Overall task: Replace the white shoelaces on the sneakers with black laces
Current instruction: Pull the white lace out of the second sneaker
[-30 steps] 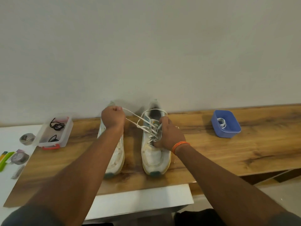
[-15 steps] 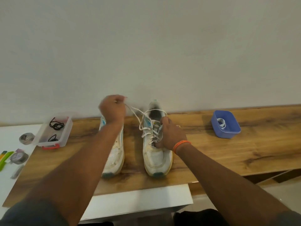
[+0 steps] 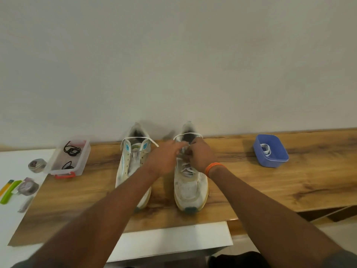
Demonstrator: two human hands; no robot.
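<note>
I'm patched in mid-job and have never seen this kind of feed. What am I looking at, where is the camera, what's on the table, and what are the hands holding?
There is no machine here: a person works with two bare hands, and the one camera sits on their head, looking forward and down. That is why both forearms reach in from the bottom.

On the wooden table stand two white sneakers, side by side. The left hand and the right hand, with an orange wristband, meet at the upper eyelets of the right sneaker, working on its white lace. The picture is too blurred to show the grip.

The left sneaker looks mostly unlaced. A clear box on the left holds black laces. A blue tub on the right holds something white and coiled.
</note>
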